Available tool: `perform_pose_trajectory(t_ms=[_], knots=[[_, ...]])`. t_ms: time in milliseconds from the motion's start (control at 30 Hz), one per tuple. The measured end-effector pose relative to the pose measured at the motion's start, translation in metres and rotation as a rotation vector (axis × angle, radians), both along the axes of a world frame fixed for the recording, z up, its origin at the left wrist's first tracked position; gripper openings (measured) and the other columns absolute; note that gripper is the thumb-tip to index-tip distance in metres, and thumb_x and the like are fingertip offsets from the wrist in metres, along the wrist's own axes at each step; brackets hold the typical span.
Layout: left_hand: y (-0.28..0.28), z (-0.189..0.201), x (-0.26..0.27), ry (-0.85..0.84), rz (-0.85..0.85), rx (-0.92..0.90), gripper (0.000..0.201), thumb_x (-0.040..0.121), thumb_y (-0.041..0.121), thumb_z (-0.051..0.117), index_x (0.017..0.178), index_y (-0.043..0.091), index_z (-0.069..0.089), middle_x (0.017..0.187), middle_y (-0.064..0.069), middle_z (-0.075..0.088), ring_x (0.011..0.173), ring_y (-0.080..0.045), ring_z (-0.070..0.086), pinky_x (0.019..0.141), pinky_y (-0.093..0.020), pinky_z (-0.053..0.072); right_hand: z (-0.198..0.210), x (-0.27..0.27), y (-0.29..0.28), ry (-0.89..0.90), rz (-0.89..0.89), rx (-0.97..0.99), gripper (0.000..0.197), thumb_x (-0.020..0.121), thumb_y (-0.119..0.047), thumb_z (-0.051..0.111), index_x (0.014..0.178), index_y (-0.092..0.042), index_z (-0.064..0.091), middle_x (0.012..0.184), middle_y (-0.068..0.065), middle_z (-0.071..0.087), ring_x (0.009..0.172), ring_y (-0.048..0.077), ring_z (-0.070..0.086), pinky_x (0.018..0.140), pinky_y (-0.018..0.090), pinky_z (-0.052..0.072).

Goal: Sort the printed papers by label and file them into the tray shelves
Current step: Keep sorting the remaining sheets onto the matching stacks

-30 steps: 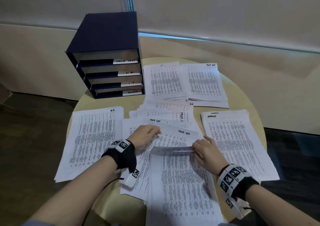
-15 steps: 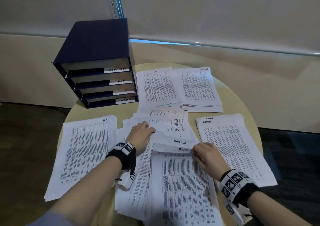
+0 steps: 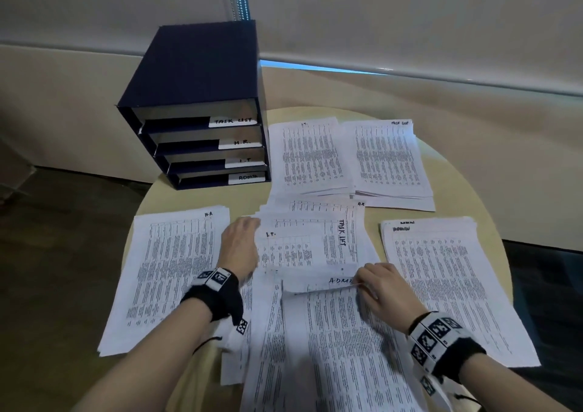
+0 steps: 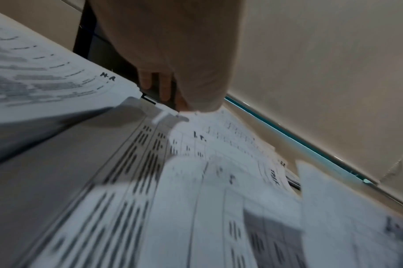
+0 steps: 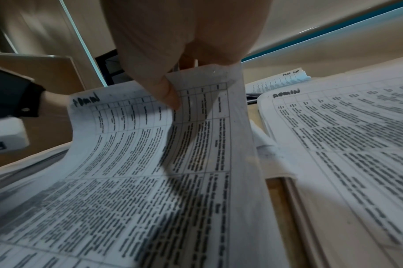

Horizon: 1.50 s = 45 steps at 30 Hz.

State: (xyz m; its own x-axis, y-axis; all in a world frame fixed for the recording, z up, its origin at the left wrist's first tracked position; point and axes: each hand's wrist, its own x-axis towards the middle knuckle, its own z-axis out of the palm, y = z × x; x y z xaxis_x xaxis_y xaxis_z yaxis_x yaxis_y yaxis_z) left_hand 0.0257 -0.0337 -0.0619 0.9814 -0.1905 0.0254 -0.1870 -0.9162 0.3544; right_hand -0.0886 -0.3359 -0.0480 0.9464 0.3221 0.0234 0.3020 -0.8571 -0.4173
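Note:
A navy tray unit (image 3: 195,74) with shelves labelled TASK LIST, H.R., I.T. and ADMIN stands at the back left of the round table (image 3: 202,199). Sorted piles lie around it: H.R. (image 3: 170,273) at left, I.T. (image 3: 307,156) and TASK LIST (image 3: 388,159) at the back, ADMIN (image 3: 448,285) at right. A mixed pile fills the middle. My right hand (image 3: 362,280) pinches the top edge of an ADMIN sheet (image 3: 318,284) (image 5: 138,145), curled up off that pile. My left hand (image 3: 243,238) rests on the mixed pile, fingers straight beside an I.T. sheet (image 3: 290,247) (image 4: 202,139).
A sideways TASK LIST sheet (image 3: 342,235) and an H.R. sheet (image 3: 318,205) fan out at the far end of the mixed pile. A wall and window blind (image 3: 410,17) close off the back. Dark floor (image 3: 63,238) lies left of the table.
My right hand has peeled sheets back and now holds an ADMIN sheet instead of a TASK LIST one. An I.T. sheet has come into view. My left hand slid forward and left.

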Motion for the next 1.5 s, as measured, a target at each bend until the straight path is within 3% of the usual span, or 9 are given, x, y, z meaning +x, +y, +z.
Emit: perform_pose_trajectory(t_ms=[333,467,767,867,933,1067,1233,1367,1500], knots=[[-0.027,0.007,0.002,-0.045,-0.094,-0.056,0.011,0.094,0.019,0.055,0.091,0.014,0.064,0.124,-0.007,0.047,0.113,-0.023,0.044,0.095,-0.036,0.042,0.011,0.023,-0.003,-0.013,-0.033,0.028,0.010,0.082,-0.012,0.063,0.088,-0.020,0.062,0.083,-0.010,0.061,0.078,0.011,0.058,0.086,0.024,0.032],[-0.034,0.001,-0.006,-0.053,-0.241,-0.094,0.013,0.092,0.020,0.059,0.081,0.017,0.065,0.154,-0.006,0.026,0.140,-0.025,0.018,0.114,-0.040,0.019,0.012,0.023,-0.003,0.004,-0.036,0.016,0.009,0.083,-0.013,0.062,0.089,-0.019,0.062,0.084,-0.008,0.061,0.080,0.012,0.057,0.088,0.023,0.031],[-0.039,0.011,0.010,0.157,-0.397,0.087,0.015,0.091,0.033,0.057,0.082,0.020,0.058,0.160,-0.002,0.011,0.147,-0.018,-0.002,0.116,-0.042,-0.016,0.003,0.016,-0.002,0.008,-0.014,0.018,0.011,0.081,-0.012,0.059,0.087,-0.021,0.060,0.080,-0.009,0.060,0.074,0.013,0.057,0.083,0.021,0.031],[-0.046,0.021,0.032,0.300,-0.423,0.158,0.016,0.086,0.034,0.060,0.078,0.021,0.055,0.152,-0.004,0.031,0.144,-0.020,0.014,0.117,-0.050,-0.011,0.002,0.018,-0.001,0.012,-0.007,0.016,0.011,0.081,-0.012,0.059,0.088,-0.021,0.060,0.081,-0.010,0.059,0.075,0.012,0.056,0.080,0.017,0.026],[-0.050,0.023,0.031,0.267,-0.465,0.100,0.012,0.088,0.029,0.059,0.083,0.019,0.056,0.124,-0.001,0.049,0.122,-0.017,0.040,0.119,-0.048,0.007,0.003,0.020,0.000,0.006,-0.013,0.028,0.012,0.082,-0.011,0.060,0.088,-0.021,0.060,0.081,-0.011,0.060,0.076,0.010,0.056,0.081,0.016,0.025],[-0.045,0.009,0.003,0.226,-0.541,0.028,0.011,0.095,0.029,0.047,0.088,0.021,0.051,0.097,0.008,0.049,0.094,-0.010,0.043,0.088,-0.028,0.041,0.005,0.023,-0.003,-0.002,-0.023,0.036,0.012,0.081,-0.011,0.063,0.086,-0.021,0.061,0.081,-0.012,0.061,0.076,0.009,0.057,0.085,0.023,0.036],[-0.040,-0.002,-0.008,0.139,-0.618,0.057,0.030,0.100,0.033,0.039,0.110,0.019,0.063,0.127,0.007,0.060,0.143,-0.019,0.021,0.119,-0.035,0.012,0.002,0.019,-0.003,0.023,-0.024,0.021,0.011,0.082,-0.012,0.063,0.088,-0.021,0.061,0.083,-0.011,0.062,0.079,0.011,0.058,0.087,0.025,0.037],[-0.035,0.000,-0.018,0.001,-0.756,0.114,0.044,0.096,0.021,0.038,0.138,0.027,0.046,0.137,0.004,0.055,0.139,-0.023,0.032,0.120,-0.048,0.011,-0.003,0.011,-0.002,0.007,-0.041,0.034,0.012,0.082,-0.012,0.063,0.088,-0.023,0.061,0.084,-0.013,0.061,0.080,0.009,0.057,0.087,0.024,0.034],[-0.038,0.004,-0.038,0.054,-0.741,0.122,0.079,0.085,0.000,0.054,0.152,0.022,0.017,0.131,-0.005,0.057,0.127,-0.020,0.045,0.117,-0.026,-0.012,-0.004,0.007,-0.002,-0.023,-0.028,0.040,0.013,0.083,-0.023,0.046,0.084,-0.025,0.059,0.081,-0.015,0.059,0.077,0.006,0.055,0.084,0.015,0.026]])
